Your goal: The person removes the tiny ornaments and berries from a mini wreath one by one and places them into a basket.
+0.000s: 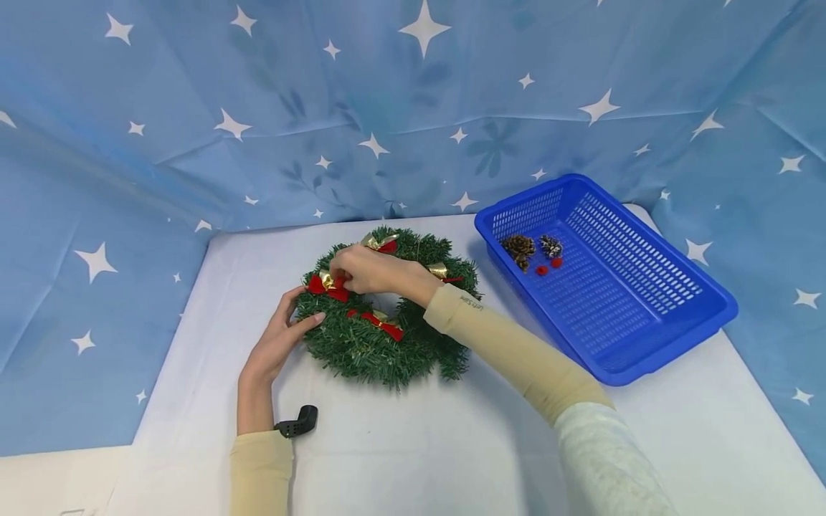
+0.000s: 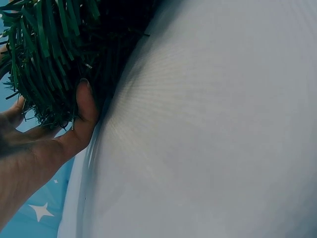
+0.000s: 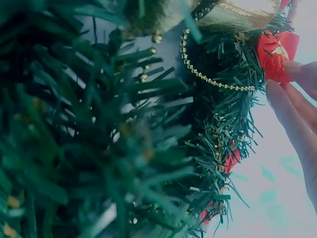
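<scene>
A green artificial wreath (image 1: 387,358) with red bows and gold bells lies on the white-covered table. My left hand (image 1: 277,340) grips its left edge, the thumb on top; in the left wrist view, that hand's fingers curl round the green strands (image 2: 49,59). My right hand (image 1: 371,271) reaches over the wreath to the red bow (image 1: 329,288) with a gold bell on the left side. In the right wrist view, thumb and fingers pinch a small bumpy red ornament (image 3: 276,65) against that bow. Its exact kind is hard to tell.
To the right stands a blue plastic basket (image 1: 632,301) holding pinecones (image 1: 518,246) and two small red pieces (image 1: 549,266). A gold bead string (image 3: 208,79) hangs on the wreath. A starry blue curtain (image 1: 413,93) rises behind the table.
</scene>
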The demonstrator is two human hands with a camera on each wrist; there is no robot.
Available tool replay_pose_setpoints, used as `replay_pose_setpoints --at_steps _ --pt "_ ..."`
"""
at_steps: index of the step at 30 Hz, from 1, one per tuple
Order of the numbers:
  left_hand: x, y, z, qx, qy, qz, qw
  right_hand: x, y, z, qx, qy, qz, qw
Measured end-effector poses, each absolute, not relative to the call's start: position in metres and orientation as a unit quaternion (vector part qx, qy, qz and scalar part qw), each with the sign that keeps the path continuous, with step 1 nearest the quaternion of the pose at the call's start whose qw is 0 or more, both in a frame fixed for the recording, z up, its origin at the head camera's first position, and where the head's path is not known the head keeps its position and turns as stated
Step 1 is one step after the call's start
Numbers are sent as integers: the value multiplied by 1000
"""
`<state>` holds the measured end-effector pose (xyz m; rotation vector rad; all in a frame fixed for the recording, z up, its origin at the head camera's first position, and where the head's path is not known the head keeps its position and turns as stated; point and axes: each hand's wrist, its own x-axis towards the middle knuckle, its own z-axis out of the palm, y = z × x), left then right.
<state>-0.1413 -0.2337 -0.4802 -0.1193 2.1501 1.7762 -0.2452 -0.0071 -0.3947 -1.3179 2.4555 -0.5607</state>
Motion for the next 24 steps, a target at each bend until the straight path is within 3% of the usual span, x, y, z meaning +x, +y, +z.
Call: replay_pose_setpoints --at_steps 24 --pt "-141 -234 -480 -42 760 624 175 -245 -11 -400 -463 858 -178 131"
